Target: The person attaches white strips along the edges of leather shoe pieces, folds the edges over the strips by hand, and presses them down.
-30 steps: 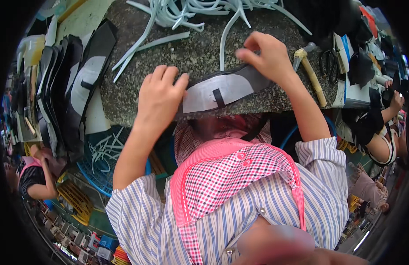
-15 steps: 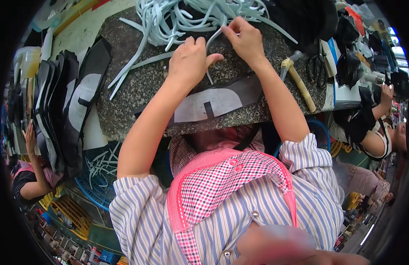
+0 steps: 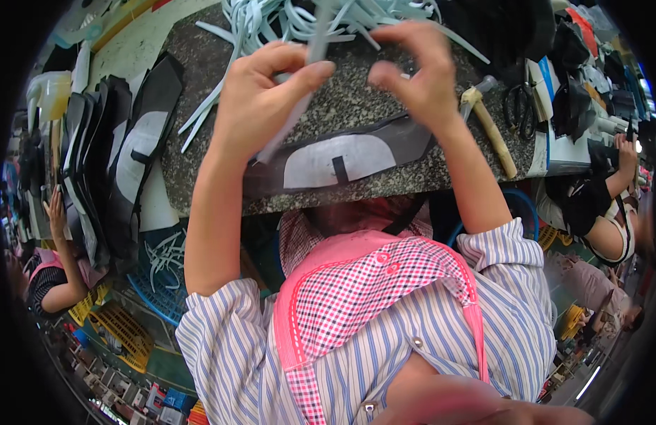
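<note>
Left hand point(image 3: 260, 99): raised above the table point(image 3: 214, 184), forearm upright, fingers curled.
Left grip: thumb and fingertips pinched shut on one pale strip point(image 3: 315, 49).
Right hand point(image 3: 420, 74): raised alongside, grip nearly together, contents unclear.
Strip: hanging over one dark cut piece point(image 3: 342, 157).
Hammer point(image 3: 489, 131): one, right of piece.

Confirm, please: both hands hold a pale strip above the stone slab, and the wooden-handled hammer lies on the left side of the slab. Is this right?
Not quite. In the head view the hammer lies on the right side of the stone slab, not the left. The rest stands: the left hand and right hand hold a pale strip above it.
</note>
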`<state>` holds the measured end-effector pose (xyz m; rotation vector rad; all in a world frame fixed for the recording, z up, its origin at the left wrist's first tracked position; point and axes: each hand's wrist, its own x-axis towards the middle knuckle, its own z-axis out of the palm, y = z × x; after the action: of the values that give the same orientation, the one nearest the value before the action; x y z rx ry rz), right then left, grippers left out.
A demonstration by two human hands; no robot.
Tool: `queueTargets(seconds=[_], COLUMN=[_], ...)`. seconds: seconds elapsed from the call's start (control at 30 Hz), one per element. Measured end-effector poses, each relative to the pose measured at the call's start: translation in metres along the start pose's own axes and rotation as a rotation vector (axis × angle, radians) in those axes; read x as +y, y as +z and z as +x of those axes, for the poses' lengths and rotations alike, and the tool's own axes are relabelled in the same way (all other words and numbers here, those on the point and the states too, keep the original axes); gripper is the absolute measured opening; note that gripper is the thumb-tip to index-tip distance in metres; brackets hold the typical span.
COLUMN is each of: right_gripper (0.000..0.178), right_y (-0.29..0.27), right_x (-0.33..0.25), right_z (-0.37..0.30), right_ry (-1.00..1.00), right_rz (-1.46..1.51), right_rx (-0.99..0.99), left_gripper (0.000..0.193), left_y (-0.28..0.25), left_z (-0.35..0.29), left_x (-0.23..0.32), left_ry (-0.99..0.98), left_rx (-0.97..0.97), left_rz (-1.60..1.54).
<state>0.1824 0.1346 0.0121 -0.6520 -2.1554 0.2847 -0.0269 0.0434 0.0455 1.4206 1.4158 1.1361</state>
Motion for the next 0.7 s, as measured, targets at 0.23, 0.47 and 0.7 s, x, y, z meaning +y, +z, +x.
queueTargets(seconds=[0.23, 0.47, 0.7], right_gripper=[0.014, 0.012, 0.011], right_y=[0.009, 0.008, 0.026], right_x=[-0.063, -0.086, -0.106], right_z=[-0.032, -0.075, -0.085], right_ry=[0.666, 0.805, 0.678], right_rz=[1.089, 1.101, 1.013], right_rx=[-0.202, 0.081, 0.055], left_gripper=[0.056, 0.071, 0.028], left_y=[0.017, 0.020, 0.024], left_z=[-0.028, -0.103, -0.133], left_x=[-0.014, -0.069, -0.033], left_ry=[0.219, 0.487, 0.034], left_rx=[-0.092, -0.071, 0.153], left_rz=[0.029, 1.001, -0.148])
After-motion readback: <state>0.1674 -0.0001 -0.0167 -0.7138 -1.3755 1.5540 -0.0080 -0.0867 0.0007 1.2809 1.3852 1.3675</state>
